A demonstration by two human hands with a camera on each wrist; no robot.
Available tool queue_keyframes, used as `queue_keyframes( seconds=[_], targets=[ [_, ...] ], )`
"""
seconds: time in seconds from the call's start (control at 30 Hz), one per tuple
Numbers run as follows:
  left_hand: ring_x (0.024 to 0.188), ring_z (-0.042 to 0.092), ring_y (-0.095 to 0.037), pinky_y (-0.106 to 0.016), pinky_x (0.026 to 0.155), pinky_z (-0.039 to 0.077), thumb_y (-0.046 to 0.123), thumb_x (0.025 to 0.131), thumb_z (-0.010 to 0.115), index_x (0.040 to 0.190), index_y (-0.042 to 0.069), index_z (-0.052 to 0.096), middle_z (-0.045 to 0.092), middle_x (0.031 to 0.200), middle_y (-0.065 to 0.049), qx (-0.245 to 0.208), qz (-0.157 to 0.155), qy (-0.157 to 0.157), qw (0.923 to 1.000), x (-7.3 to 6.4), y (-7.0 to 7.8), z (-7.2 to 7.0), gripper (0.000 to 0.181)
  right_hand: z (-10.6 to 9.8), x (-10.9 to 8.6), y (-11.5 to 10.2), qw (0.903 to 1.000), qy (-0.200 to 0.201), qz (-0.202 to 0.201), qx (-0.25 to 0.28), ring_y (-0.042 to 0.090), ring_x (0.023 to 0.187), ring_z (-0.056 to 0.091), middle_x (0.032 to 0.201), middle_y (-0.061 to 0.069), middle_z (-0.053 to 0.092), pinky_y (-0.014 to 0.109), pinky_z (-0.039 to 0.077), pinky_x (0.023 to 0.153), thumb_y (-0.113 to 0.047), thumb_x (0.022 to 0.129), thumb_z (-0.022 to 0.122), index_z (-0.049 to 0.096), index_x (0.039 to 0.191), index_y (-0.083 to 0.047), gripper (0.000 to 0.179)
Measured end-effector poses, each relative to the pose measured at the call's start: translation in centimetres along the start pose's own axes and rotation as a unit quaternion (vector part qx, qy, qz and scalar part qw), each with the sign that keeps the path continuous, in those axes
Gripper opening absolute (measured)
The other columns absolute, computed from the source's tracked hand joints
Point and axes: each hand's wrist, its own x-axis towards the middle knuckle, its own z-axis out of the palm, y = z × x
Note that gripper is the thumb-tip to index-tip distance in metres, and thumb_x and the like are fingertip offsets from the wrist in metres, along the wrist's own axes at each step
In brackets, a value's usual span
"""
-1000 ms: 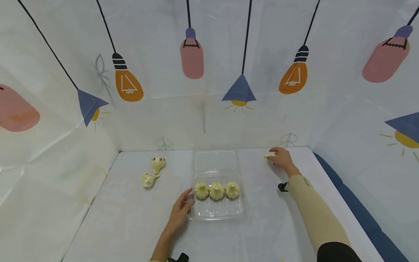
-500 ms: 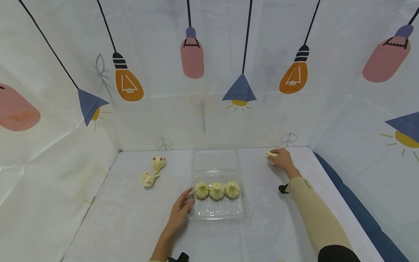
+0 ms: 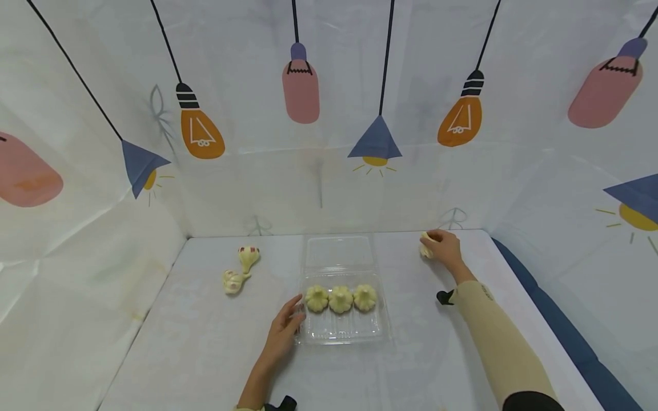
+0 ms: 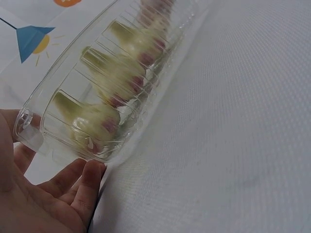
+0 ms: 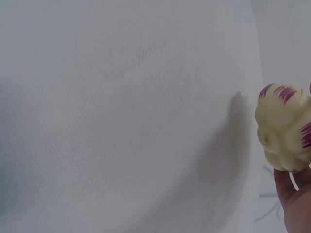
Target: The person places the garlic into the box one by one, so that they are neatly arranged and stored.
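A garlic bulb (image 5: 283,131) with purple streaks is held in the fingertips of my right hand (image 3: 446,250), over the far right of the table. In the right wrist view its knobbly underside shows. My left hand (image 3: 281,331) holds the left edge of a clear plastic clamshell box (image 3: 341,334), thumb and fingers at its rim. Across the box sit three garlic bulbs in a row, the middle one (image 3: 341,299) between two others, stems up. The left wrist view shows these bulbs through the clear wall, with the fingers (image 4: 87,187) under the near corner.
Two more garlic bulbs lie at the back left, one garlic bulb (image 3: 249,257) behind the other garlic bulb (image 3: 233,282). The box's lid (image 3: 339,251) lies folded back towards the wall. A patterned cloth wall (image 3: 247,188) closes off the white table (image 3: 195,342) at the back.
My right hand has turned the garlic bulb and shifted slightly right, so more of the bulb shows. The left hand and the box have stayed still.
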Motion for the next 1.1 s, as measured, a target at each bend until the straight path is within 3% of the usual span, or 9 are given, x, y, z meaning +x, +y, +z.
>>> queue_keyframes(
  seconds=[0.17, 0.3, 0.57, 0.7, 0.87, 1.1],
  targets=[
    [0.108, 0.056, -0.045, -0.028, 0.08, 0.047, 0.003, 0.1, 0.051, 0.142, -0.002, 0.043, 0.05, 0.13, -0.033, 0.009, -0.006, -0.002, 0.9999, 0.1, 0.0, 0.0, 0.044, 0.3, -0.6, -1.4, 0.9988, -0.001, 0.01, 0.049, 0.028, 0.1, 0.058, 0.115, 0.02, 0.064, 0.02, 0.046, 0.073, -0.032, 0.092, 0.069, 0.063, 0.121, 0.002, 0.046],
    [0.109, 0.056, -0.045, -0.028, 0.081, 0.047, 0.005, 0.1, 0.051, 0.142, -0.001, 0.043, 0.05, 0.13, -0.033, 0.01, -0.008, -0.003, 0.9999, 0.2, -0.1, 0.0, 0.044, 0.7, -1.0, -2.7, 0.9967, -0.001, 0.009, 0.081, 0.026, 0.096, 0.059, 0.112, 0.019, 0.065, 0.016, 0.047, 0.067, -0.035, 0.089, 0.072, 0.065, 0.118, 0.002, 0.047],
    [0.108, 0.057, -0.043, -0.029, 0.08, 0.047, 0.004, 0.099, 0.052, 0.142, -0.001, 0.044, 0.05, 0.13, -0.033, 0.005, -0.006, 0.001, 1.0, 0.1, -0.1, 0.0, 0.043, 1.5, -2.5, -5.3, 0.9967, -0.012, 0.004, 0.08, 0.026, 0.094, 0.06, 0.109, 0.016, 0.066, 0.02, 0.05, 0.067, -0.036, 0.088, 0.072, 0.067, 0.112, -0.002, 0.042],
    [0.107, 0.057, -0.044, -0.029, 0.081, 0.047, 0.003, 0.099, 0.051, 0.141, -0.002, 0.044, 0.049, 0.13, -0.034, 0.002, -0.006, 0.001, 1.0, 0.2, 0.0, 0.0, 0.043, 1.8, -3.5, -6.5, 0.9972, -0.008, -0.012, 0.074, 0.029, 0.101, 0.061, 0.107, 0.015, 0.069, 0.034, 0.052, 0.078, -0.038, 0.087, 0.074, 0.07, 0.107, -0.002, 0.042],
    [0.108, 0.056, -0.045, -0.029, 0.081, 0.047, 0.003, 0.099, 0.051, 0.142, -0.001, 0.044, 0.049, 0.131, -0.034, 0.002, -0.008, -0.001, 1.0, 0.2, -0.1, 0.0, 0.043, 2.2, -4.7, -7.6, 0.9973, -0.001, -0.038, 0.063, 0.029, 0.107, 0.058, 0.104, 0.013, 0.07, 0.046, 0.044, 0.091, -0.037, 0.086, 0.075, 0.072, 0.104, -0.004, 0.038],
    [0.109, 0.056, -0.045, -0.028, 0.081, 0.047, 0.002, 0.1, 0.05, 0.143, -0.001, 0.042, 0.049, 0.132, -0.033, 0.007, -0.001, -0.004, 1.0, 0.2, -0.3, 0.0, 0.044, 2.4, -6.7, -9.6, 0.9936, -0.001, -0.084, 0.076, 0.023, 0.09, 0.061, 0.096, 0.009, 0.071, 0.037, 0.047, 0.084, -0.033, 0.084, 0.077, 0.073, 0.1, -0.006, 0.032]
  ],
)
